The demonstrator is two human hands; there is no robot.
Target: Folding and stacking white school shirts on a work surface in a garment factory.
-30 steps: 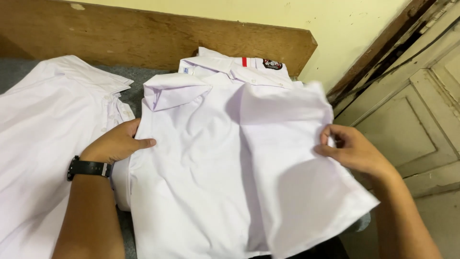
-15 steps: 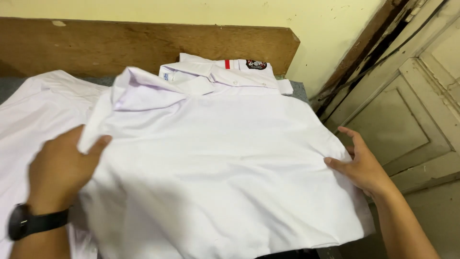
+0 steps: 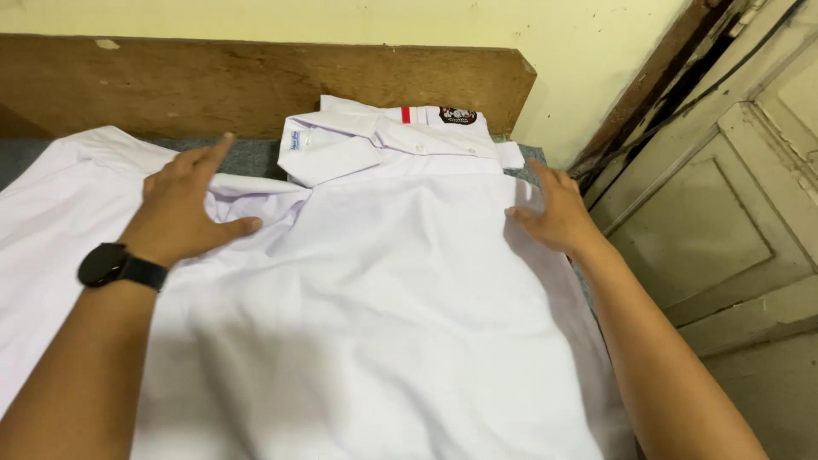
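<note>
A white shirt (image 3: 383, 307) lies spread flat in front of me, collar end toward the wall. My left hand (image 3: 183, 204), with a black watch on the wrist, rests palm down on its upper left corner, fingers apart. My right hand (image 3: 554, 209) presses flat on the upper right edge of the same shirt. Behind it lies a folded white shirt (image 3: 392, 140) with a blue collar label, a red stripe and a dark round badge. Neither hand grips anything.
Another white shirt (image 3: 51, 213) lies spread to the left. A brown wooden board (image 3: 213, 81) stands against the yellow wall at the back. A grey cloth surface (image 3: 247, 153) shows between the shirts. A worn panelled door (image 3: 733, 204) stands at the right.
The front shirt went from being held up at its sides to lying flat. Both hands let go of the fabric and moved up to its top corners, palms down.
</note>
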